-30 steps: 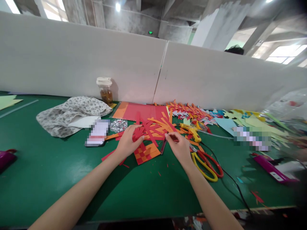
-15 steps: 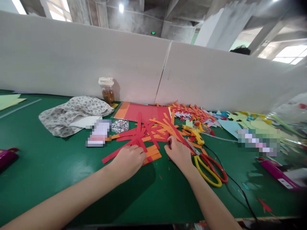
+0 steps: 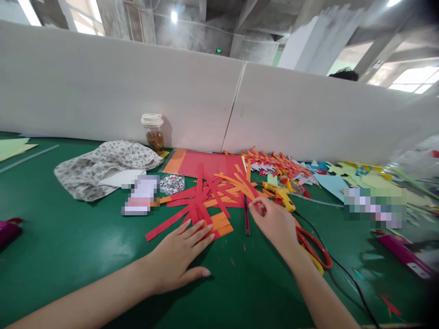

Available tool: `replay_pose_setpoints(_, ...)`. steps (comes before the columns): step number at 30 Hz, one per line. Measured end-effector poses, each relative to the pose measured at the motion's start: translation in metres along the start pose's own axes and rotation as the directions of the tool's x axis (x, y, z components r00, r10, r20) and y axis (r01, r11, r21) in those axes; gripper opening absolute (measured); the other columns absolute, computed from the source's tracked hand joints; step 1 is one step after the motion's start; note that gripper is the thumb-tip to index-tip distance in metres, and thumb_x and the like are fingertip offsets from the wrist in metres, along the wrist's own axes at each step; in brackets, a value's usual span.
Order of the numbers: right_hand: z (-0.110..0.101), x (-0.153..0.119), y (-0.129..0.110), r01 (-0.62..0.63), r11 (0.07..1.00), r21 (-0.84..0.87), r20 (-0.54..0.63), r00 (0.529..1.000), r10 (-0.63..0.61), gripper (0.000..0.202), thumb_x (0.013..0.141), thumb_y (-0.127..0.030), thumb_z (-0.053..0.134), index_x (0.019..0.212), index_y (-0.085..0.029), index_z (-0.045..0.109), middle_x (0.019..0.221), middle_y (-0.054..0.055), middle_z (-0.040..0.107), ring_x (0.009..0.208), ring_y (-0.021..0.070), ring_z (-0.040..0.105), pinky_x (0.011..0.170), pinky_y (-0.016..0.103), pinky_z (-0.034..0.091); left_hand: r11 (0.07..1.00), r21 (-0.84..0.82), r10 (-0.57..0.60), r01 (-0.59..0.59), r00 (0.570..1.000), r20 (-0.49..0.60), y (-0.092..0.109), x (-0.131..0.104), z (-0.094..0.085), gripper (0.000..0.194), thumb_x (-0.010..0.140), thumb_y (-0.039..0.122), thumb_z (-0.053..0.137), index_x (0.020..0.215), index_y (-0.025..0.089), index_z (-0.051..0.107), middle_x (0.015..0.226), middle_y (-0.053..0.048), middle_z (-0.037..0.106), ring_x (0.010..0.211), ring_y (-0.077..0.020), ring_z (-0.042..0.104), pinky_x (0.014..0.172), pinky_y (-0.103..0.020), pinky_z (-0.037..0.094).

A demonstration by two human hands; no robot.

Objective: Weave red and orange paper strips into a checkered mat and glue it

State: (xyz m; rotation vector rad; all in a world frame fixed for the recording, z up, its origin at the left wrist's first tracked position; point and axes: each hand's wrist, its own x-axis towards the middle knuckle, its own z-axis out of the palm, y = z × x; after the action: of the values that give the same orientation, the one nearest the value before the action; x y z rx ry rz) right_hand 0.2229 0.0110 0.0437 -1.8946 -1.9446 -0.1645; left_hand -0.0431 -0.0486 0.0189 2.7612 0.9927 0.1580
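Note:
My left hand [image 3: 180, 253] lies open and flat, fingers spread, with its fingertips on a woven piece of red and orange paper strips [image 3: 222, 224]. Long red strips [image 3: 168, 222] fan out from that piece. Just right of it a slim dark craft knife [image 3: 247, 219] rests on the table. Beside the knife is my right hand [image 3: 276, 221], its fingers loosely curled and a gap between thumb and forefinger; I see nothing held. Partly hidden under the right hand and wrist are scissors with red and yellow handles [image 3: 317, 244].
A yellow glue gun [image 3: 285, 200] with a black cord lies behind my right hand. Further back are a red sheet [image 3: 216, 163] and woven paper pieces [image 3: 277, 162]. A lidded cup [image 3: 154, 132], patterned cloth [image 3: 103, 167] and bag of small discs [image 3: 172, 184] stand left.
My left hand has opened from a closed grip and flattened over the woven piece. My right hand has moved right, away from the craft knife, which now shows on the table.

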Motion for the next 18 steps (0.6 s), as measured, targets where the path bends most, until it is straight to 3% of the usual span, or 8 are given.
replay_pose_setpoints(3, -0.012, 0.021, 0.037, -0.028, 0.999, -0.017, -0.057, 0.998, 0.027, 0.018, 0.081, -0.036, 0.048, 0.078, -0.023, 0.06, 0.069, 0.001, 0.065, 0.063, 0.0172, 0.06, 0.057, 0.025, 0.037, 0.998, -0.016, 0.053, -0.053, 0.998, 0.028, -0.008, 0.0, 0.002, 0.069, 0.089, 0.059, 0.029, 0.145, 0.021, 0.017, 0.149, -0.009, 0.024, 0.138, -0.0275, 0.023, 0.111, -0.046, 0.018)
replay_pose_setpoints(5, -0.013, 0.04, 0.068, -0.131, 0.984, -0.119, -0.076, 0.99, 0.122, 0.021, 0.08, -0.038, 0.049, 0.082, -0.021, 0.06, 0.079, 0.005, 0.068, 0.073, 0.0218, 0.063, 0.06, 0.028, 0.039, 0.995, -0.03, 0.095, -0.094, 0.995, 0.011, -0.013, -0.001, 0.003, 0.068, 0.089, 0.058, 0.032, 0.146, 0.024, 0.014, 0.15, -0.007, 0.022, 0.138, -0.0256, 0.022, 0.112, -0.042, 0.017)
replay_pose_setpoints(7, -0.006, 0.057, 0.095, -0.226, 0.95, -0.216, 0.034, 0.97, 0.239, 0.032, 0.079, -0.045, 0.05, 0.09, -0.017, 0.059, 0.083, 0.01, 0.068, 0.077, 0.0264, 0.064, 0.059, 0.03, 0.039, 0.991, -0.042, 0.125, -0.125, 0.992, 0.0, -0.017, -0.002, 0.004, 0.068, 0.089, 0.056, 0.034, 0.146, 0.026, 0.011, 0.151, -0.006, 0.021, 0.138, -0.024, 0.021, 0.112, -0.04, 0.016)
replay_pose_setpoints(9, 0.006, 0.067, 0.112, -0.245, 0.937, -0.248, 0.133, 0.95, 0.283, 0.046, 0.075, -0.054, 0.052, 0.096, -0.013, 0.057, 0.083, 0.014, 0.068, 0.078, 0.0297, 0.065, 0.059, 0.032, 0.041, 0.989, -0.059, 0.139, -0.138, 0.99, 0.002, -0.019, -0.002, 0.003, 0.069, 0.089, 0.055, 0.036, 0.146, 0.027, 0.009, 0.151, -0.005, 0.02, 0.138, -0.0238, 0.021, 0.113, -0.039, 0.015)
replay_pose_setpoints(13, 0.025, 0.07, 0.121, -0.261, 0.931, -0.255, 0.058, 0.957, 0.285, 0.056, 0.072, -0.053, 0.056, 0.109, -0.012, 0.052, 0.091, 0.018, 0.067, 0.082, 0.0326, 0.065, 0.063, 0.035, 0.043, 0.987, -0.102, 0.124, -0.121, 0.992, 0.025, -0.019, -0.001, 0.001, 0.071, 0.087, 0.056, 0.038, 0.146, 0.028, 0.009, 0.15, -0.005, 0.02, 0.138, -0.0245, 0.02, 0.113, -0.04, 0.014)
replay_pose_setpoints(18, 0.021, 0.064, 0.122, -0.384, 0.919, -0.085, -0.072, 0.923, 0.379, 0.054, 0.072, -0.048, 0.056, 0.113, -0.013, 0.049, 0.098, 0.018, 0.066, 0.088, 0.0341, 0.063, 0.067, 0.038, 0.043, 0.976, -0.208, 0.085, -0.066, 0.993, 0.085, -0.021, 0.002, -0.006, 0.062, 0.09, 0.052, 0.036, 0.145, 0.031, 0.015, 0.15, -0.002, 0.022, 0.139, -0.023, 0.019, 0.113, -0.042, 0.015)
